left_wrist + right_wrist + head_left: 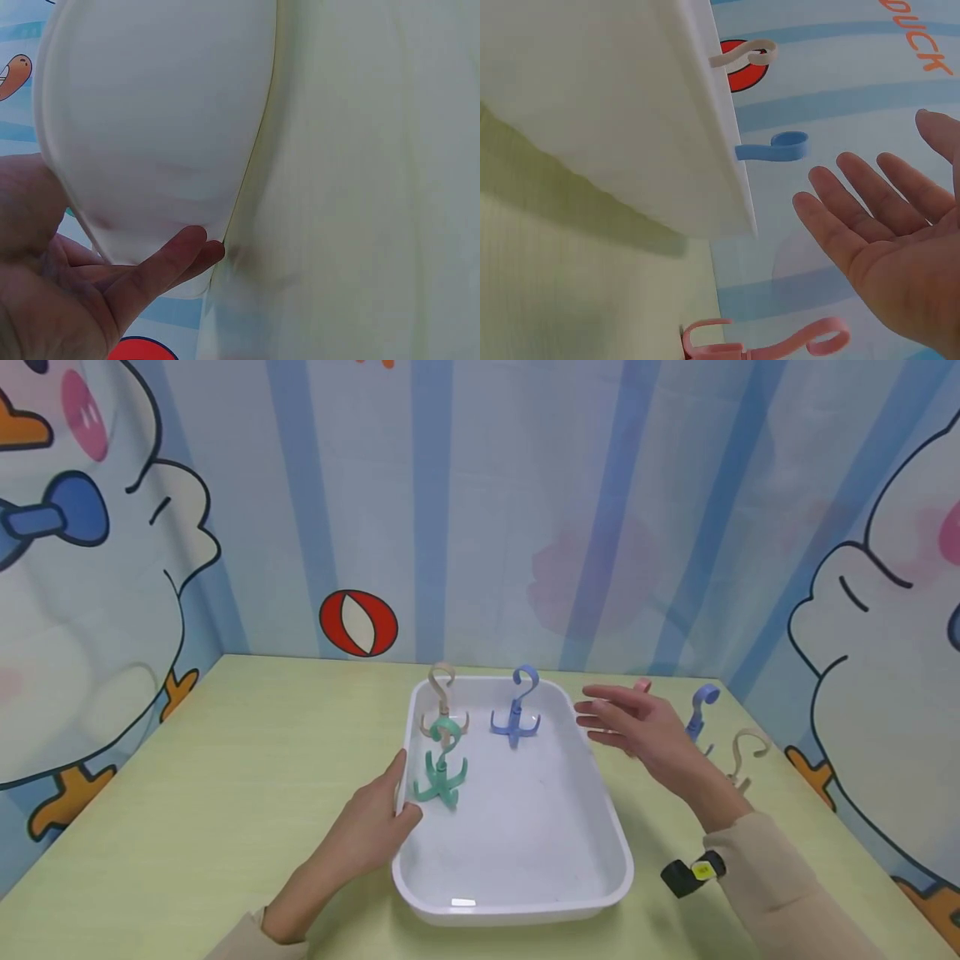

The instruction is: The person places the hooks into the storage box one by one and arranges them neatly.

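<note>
A white plastic tray stands lengthwise on the table in the head view. My left hand grips its left rim, thumb over the edge and fingers against the outer wall, as the left wrist view shows. Inside the tray stand a green multi-prong hook hanger, a beige one partly behind it, and a blue one toward the far right. My right hand hovers by the tray's right rim with fingers extended and nothing held. It largely hides a pink hook hanger, which shows low in the right wrist view.
Right of the tray, another blue hanger and another beige hanger stand on the pale yellow-green table, partly behind my right hand and forearm. A striped cartoon curtain rises at the table's back edge.
</note>
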The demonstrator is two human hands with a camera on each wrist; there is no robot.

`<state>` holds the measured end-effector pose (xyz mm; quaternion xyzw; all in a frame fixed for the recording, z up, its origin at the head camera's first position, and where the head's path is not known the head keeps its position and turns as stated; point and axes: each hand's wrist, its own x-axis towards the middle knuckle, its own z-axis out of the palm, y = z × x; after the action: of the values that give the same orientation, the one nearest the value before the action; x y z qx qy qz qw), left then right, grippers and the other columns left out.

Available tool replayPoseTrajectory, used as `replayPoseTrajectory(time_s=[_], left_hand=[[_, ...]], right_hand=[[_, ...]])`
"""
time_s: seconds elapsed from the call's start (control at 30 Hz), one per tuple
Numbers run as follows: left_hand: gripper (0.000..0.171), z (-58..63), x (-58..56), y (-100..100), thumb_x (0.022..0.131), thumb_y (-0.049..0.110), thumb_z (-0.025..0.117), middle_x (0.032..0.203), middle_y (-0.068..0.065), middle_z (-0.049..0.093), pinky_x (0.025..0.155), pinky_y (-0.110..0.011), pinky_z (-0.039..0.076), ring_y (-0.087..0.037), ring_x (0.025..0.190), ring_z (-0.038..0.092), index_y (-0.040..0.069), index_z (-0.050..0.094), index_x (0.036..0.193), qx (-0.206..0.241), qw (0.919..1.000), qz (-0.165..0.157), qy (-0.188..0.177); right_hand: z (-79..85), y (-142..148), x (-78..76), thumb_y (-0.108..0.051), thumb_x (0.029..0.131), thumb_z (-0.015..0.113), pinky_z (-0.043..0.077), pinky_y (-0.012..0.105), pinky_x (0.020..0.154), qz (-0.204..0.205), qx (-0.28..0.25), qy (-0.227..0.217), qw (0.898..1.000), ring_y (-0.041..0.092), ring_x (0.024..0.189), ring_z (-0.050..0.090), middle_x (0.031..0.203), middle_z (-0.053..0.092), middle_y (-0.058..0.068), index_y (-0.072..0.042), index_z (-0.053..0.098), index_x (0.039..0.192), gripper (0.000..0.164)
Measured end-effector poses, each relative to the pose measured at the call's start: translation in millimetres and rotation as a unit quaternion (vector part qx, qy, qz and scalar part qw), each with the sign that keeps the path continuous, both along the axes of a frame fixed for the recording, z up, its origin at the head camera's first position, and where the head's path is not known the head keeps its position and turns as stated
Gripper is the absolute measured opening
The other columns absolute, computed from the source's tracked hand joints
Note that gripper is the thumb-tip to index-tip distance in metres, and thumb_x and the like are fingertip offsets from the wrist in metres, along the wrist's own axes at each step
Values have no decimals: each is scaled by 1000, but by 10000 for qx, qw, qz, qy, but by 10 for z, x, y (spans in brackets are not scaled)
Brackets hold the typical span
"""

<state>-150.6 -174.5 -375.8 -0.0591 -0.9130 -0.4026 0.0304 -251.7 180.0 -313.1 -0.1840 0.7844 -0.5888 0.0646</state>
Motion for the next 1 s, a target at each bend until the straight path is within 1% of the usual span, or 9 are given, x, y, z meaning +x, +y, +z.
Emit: replayPoseTrajectory(time_s=[0.1, 0.2, 0.33, 0.5, 0.63, 0.8, 1.0], left_hand=[[81, -7, -4, 1, 93, 10, 57, 155, -36, 47, 58, -32, 59, -24, 84, 70, -9, 23, 164, -20, 10000, 0, 7], [81, -11, -5, 1, 93, 10, 57, 155, -36, 48, 58, -32, 59, -24, 84, 70, -8, 23, 164, -23, 10000, 2, 8], [81, -10, -5, 0, 93, 10, 57, 154, -37, 48, 58, -32, 59, -24, 84, 71, -9, 23, 164, -34, 10000, 4, 32], [80, -8, -6, -2, 94, 11, 57, 154, -37, 48, 59, -32, 59, -24, 85, 70, -9, 23, 164, -58, 10000, -17, 66], [80, -12, -9, -8, 94, 11, 57, 154, -36, 49, 59, -32, 58, -23, 84, 70, -9, 23, 164, -59, 10000, -31, 62], [80, -20, -17, -11, 94, 11, 57, 154, -36, 49, 58, -31, 57, -22, 82, 69, -9, 22, 164, -51, 10000, -31, 24], [81, -20, -21, -6, 95, 12, 57, 155, -35, 48, 59, -31, 57, -22, 83, 69, -8, 22, 165, -44, 10000, -21, -21]], right_hand=[[-18, 93, 25, -36, 107, 61, 56, 34, 102, -95, 43, 49, 9999, 10, 122, 71, 149, 61, 22, -1, 50, 155, 60], [-34, 188, 38, -37, 107, 61, 57, 33, 102, -171, 28, 61, 9998, 6, 119, 71, 142, 69, 9, -2, 49, 155, 61], [-46, 305, 46, -35, 107, 61, 57, 26, 99, -262, -67, 128, 9996, 7, 118, 72, 128, 74, -11, -1, 50, 154, 60], [-65, 437, 70, -36, 105, 63, 58, 23, 95, -551, -46, 100, 9984, 4, 113, 73, 123, 75, -14, -2, 52, 153, 59], [-81, 540, 77, -39, 105, 63, 58, 21, 92, -738, 55, 135, 9972, 0, 112, 72, 123, 72, -17, -3, 49, 156, 65], [-90, 676, 68, -39, 107, 60, 57, 20, 93, -822, 153, 233, 9962, -3, 112, 70, 122, 70, -22, -2, 45, 158, 65], [-91, 823, 45, -39, 108, 57, 56, 17, 93, -898, 297, 373, 9948, -7, 111, 69, 122, 69, -24, -3, 45, 158, 64]])
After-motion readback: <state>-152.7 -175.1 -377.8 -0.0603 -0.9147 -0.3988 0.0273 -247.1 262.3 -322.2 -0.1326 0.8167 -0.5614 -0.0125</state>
